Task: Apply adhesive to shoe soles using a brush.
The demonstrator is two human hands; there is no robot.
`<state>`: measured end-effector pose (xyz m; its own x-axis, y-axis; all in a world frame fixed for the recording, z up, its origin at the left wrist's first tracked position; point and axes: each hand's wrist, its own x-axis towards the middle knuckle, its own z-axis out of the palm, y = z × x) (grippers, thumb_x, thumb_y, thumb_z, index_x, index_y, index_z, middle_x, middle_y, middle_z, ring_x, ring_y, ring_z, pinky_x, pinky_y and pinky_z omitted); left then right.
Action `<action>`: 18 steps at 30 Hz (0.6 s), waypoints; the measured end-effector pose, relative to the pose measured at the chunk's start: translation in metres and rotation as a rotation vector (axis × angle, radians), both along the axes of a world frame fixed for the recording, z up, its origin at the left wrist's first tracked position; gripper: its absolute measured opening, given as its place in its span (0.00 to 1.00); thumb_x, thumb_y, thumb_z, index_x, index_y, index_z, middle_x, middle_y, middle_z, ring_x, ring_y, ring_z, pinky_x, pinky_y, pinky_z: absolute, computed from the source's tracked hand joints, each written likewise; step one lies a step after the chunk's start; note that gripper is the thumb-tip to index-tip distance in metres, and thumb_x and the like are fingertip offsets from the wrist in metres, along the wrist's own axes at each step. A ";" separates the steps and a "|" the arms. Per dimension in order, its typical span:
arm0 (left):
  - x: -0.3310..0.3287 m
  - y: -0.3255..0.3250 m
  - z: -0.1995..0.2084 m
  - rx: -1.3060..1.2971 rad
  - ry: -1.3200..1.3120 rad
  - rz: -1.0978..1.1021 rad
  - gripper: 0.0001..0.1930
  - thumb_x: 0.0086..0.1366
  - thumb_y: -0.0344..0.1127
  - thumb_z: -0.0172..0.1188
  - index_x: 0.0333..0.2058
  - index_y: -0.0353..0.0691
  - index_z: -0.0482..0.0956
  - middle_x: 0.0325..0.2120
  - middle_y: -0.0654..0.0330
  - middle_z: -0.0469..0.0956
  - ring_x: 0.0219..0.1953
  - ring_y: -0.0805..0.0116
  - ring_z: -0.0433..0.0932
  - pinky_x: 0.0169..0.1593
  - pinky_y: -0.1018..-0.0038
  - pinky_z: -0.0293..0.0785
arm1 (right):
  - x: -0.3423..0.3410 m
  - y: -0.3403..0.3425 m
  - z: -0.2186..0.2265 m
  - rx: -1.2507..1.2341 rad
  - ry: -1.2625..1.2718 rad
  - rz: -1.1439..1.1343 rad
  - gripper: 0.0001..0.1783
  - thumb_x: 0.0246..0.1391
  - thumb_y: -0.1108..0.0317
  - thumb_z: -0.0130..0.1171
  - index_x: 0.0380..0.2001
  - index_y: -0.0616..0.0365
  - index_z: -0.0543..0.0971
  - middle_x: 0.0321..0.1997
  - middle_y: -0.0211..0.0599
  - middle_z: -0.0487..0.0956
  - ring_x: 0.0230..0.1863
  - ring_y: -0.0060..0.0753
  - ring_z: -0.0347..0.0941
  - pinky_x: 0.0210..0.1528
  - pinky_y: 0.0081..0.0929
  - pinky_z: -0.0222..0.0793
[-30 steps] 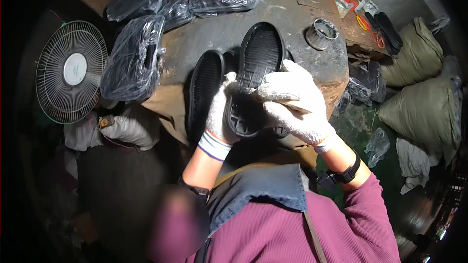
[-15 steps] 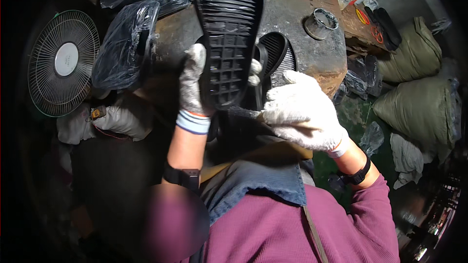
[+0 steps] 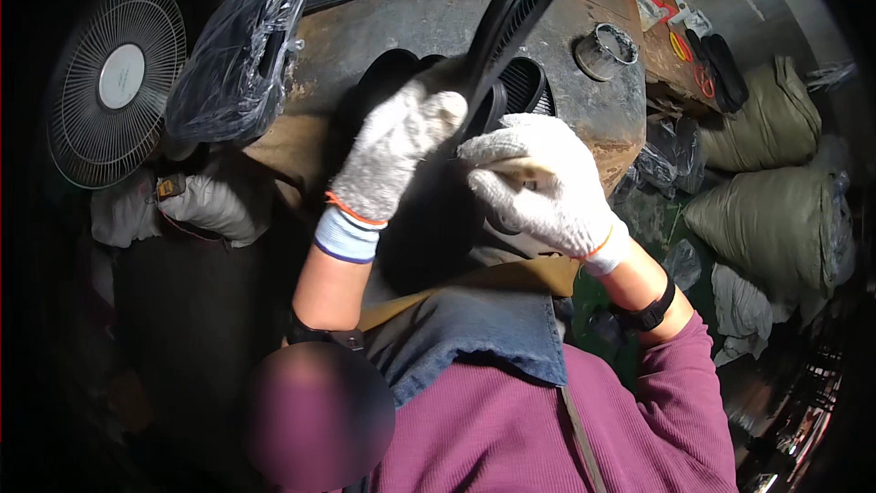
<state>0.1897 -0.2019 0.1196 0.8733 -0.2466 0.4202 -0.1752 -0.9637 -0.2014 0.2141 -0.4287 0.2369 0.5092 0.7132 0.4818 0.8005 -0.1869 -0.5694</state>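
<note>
I hold a black rubber shoe sole (image 3: 520, 9) raised above the worktable, turned edge-on and slanting up to the right. My left hand (image 3: 397, 151), in a white knit glove with an orange and blue cuff, grips its lower part from the left. My right hand (image 3: 538, 187), also in a white glove, closes on the sole's bottom end from the right. Under the raised sole, two more black soles (image 3: 525, 87) lie on the round, stained worktable (image 3: 420, 23).
Plastic-wrapped black bundles (image 3: 237, 55) lie at the table's left and back. A small metal tin (image 3: 607, 50) stands at its right. A round fan (image 3: 114, 82) sits at the left, stuffed green sacks (image 3: 766, 219) at the right. A denim apron covers my lap.
The sole came up off the table, first with its tread facing me, and has now turned edge-on and tilted right. Both hands stayed on it and rose closer to the camera.
</note>
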 end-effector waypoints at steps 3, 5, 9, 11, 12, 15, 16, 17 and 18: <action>-0.018 -0.017 0.049 -1.292 0.032 -0.391 0.18 0.72 0.25 0.59 0.59 0.37 0.77 0.51 0.58 0.83 0.52 0.70 0.83 0.59 0.74 0.80 | 0.010 -0.008 0.006 -0.047 -0.026 -0.076 0.09 0.52 0.65 0.71 0.36 0.55 0.88 0.37 0.37 0.87 0.39 0.44 0.83 0.46 0.38 0.76; -0.029 0.000 0.048 -0.716 -0.016 -0.432 0.18 0.72 0.26 0.58 0.59 0.35 0.80 0.59 0.55 0.81 0.60 0.67 0.80 0.65 0.69 0.77 | 0.015 -0.010 0.012 0.007 0.140 -0.195 0.10 0.53 0.66 0.71 0.38 0.57 0.88 0.39 0.38 0.88 0.41 0.39 0.84 0.48 0.34 0.78; -0.039 -0.007 0.047 -0.943 0.079 -0.498 0.18 0.78 0.34 0.54 0.59 0.29 0.76 0.51 0.48 0.84 0.57 0.57 0.82 0.64 0.66 0.77 | 0.062 -0.021 0.010 0.160 0.304 -0.354 0.12 0.59 0.66 0.71 0.44 0.57 0.88 0.41 0.34 0.88 0.41 0.21 0.82 0.48 0.23 0.77; -0.045 -0.009 0.047 -1.409 0.448 -0.306 0.18 0.79 0.38 0.53 0.59 0.32 0.77 0.47 0.47 0.85 0.48 0.55 0.87 0.57 0.62 0.83 | 0.079 -0.015 0.015 0.170 0.203 -0.390 0.13 0.60 0.64 0.72 0.45 0.56 0.87 0.39 0.31 0.88 0.39 0.19 0.82 0.47 0.21 0.77; -0.049 -0.010 0.045 -1.407 0.447 -0.304 0.18 0.79 0.38 0.53 0.59 0.32 0.77 0.47 0.47 0.85 0.48 0.55 0.87 0.57 0.62 0.83 | 0.084 -0.010 0.022 0.156 0.143 -0.424 0.13 0.60 0.64 0.71 0.46 0.55 0.87 0.37 0.31 0.88 0.38 0.18 0.81 0.47 0.20 0.77; -0.043 -0.023 0.060 -2.716 0.987 -0.196 0.34 0.77 0.61 0.48 0.62 0.33 0.74 0.44 0.41 0.85 0.38 0.47 0.88 0.42 0.51 0.88 | 0.107 -0.014 0.017 0.342 0.127 -0.424 0.13 0.61 0.65 0.70 0.46 0.56 0.87 0.38 0.28 0.88 0.39 0.17 0.81 0.45 0.20 0.77; -0.044 -0.010 0.045 -2.918 1.190 -0.294 0.40 0.76 0.66 0.45 0.66 0.32 0.69 0.50 0.39 0.83 0.42 0.41 0.87 0.46 0.48 0.88 | 0.104 -0.004 0.017 0.427 0.209 -0.427 0.13 0.61 0.65 0.70 0.47 0.57 0.87 0.40 0.27 0.87 0.40 0.17 0.81 0.46 0.20 0.77; -0.041 -0.015 0.044 -2.908 1.121 -0.332 0.41 0.76 0.67 0.44 0.68 0.32 0.67 0.54 0.39 0.80 0.45 0.38 0.86 0.47 0.45 0.87 | 0.109 -0.005 0.012 0.475 0.183 -0.439 0.14 0.61 0.66 0.69 0.48 0.58 0.86 0.43 0.28 0.87 0.43 0.19 0.81 0.48 0.21 0.77; -0.047 -0.016 0.044 -2.907 1.019 -0.347 0.42 0.76 0.67 0.42 0.69 0.31 0.65 0.58 0.39 0.78 0.47 0.35 0.85 0.49 0.43 0.86 | 0.098 0.003 0.016 0.509 0.340 -0.506 0.14 0.62 0.67 0.69 0.49 0.59 0.85 0.44 0.31 0.87 0.45 0.20 0.81 0.52 0.22 0.76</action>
<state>0.1431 -0.2175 0.1635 0.9075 -0.3637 -0.2101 0.4114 0.8705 0.2700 0.3126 -0.4256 0.2530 0.8905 0.0898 0.4460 0.4545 -0.1329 -0.8808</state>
